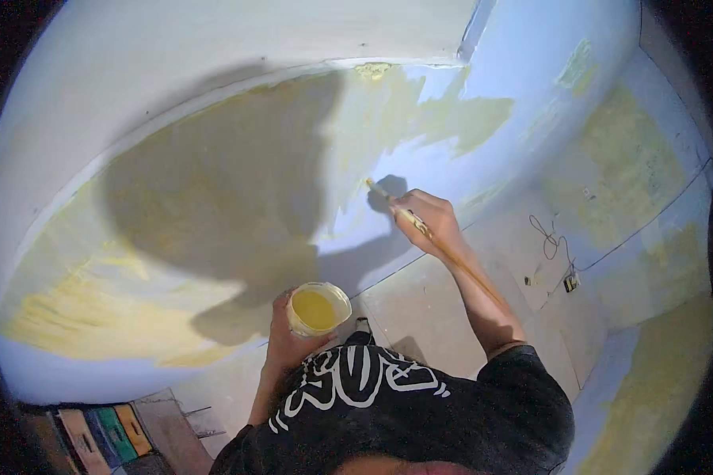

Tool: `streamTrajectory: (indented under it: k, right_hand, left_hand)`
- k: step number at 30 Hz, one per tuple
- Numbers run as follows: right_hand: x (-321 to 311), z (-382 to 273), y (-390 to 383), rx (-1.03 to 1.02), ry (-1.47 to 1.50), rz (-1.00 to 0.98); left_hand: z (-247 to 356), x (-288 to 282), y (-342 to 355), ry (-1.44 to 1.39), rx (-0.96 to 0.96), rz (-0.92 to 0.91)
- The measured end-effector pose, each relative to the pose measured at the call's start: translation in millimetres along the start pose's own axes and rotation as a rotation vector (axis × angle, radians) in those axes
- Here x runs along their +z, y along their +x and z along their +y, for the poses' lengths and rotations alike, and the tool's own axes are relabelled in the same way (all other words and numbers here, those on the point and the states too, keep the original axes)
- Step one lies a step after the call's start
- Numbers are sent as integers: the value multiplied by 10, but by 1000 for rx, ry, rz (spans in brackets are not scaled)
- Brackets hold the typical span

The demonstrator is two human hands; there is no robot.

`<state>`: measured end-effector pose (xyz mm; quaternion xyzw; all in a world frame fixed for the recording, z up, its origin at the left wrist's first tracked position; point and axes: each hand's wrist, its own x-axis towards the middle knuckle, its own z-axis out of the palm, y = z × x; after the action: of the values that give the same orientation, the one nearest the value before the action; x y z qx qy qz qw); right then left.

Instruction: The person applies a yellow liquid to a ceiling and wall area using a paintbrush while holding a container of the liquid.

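My right hand (429,224) is closed around a long-handled paintbrush (471,273), whose bristle tip touches or nearly touches the wall at the lower border of a yellow painted patch. In my left hand (287,339) is a white cup (342,302) holding yellow paint (314,309), kept upright in front of my chest. The wall (404,162) is pale blue-white with streaky yellow paint over much of it. A large shadow darkens the painted area to the left of the brush.
A light ledge (174,99) borders the wall's top. On the pale floor (420,317) at right lie a thin cord (548,237) and a small dark object (571,282). Another partly yellow wall (634,158) stands at right. Coloured panels (107,434) sit at lower left.
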<state>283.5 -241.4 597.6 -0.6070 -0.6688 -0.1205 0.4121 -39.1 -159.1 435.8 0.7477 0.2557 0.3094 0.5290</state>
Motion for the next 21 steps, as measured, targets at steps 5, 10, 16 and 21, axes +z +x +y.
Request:
streamTrajectory:
  k: [5, 10, 16, 21]
  right_hand:
    - [-215, 101, 286, -49, -52, 68]
    - [-238, 291, 255, 83, -117, 384]
    - [335, 492, -761, 288, 84, -28]
    - [269, -224, -1118, 615, 713, 268]
  left_hand:
    - [3, -54, -9, 34, 1, -48]
    - [108, -42, -9, 102, 4, -25]
    - [69, 21, 84, 157, 68, 15]
    - [-74, 96, 244, 324, 262, 62]
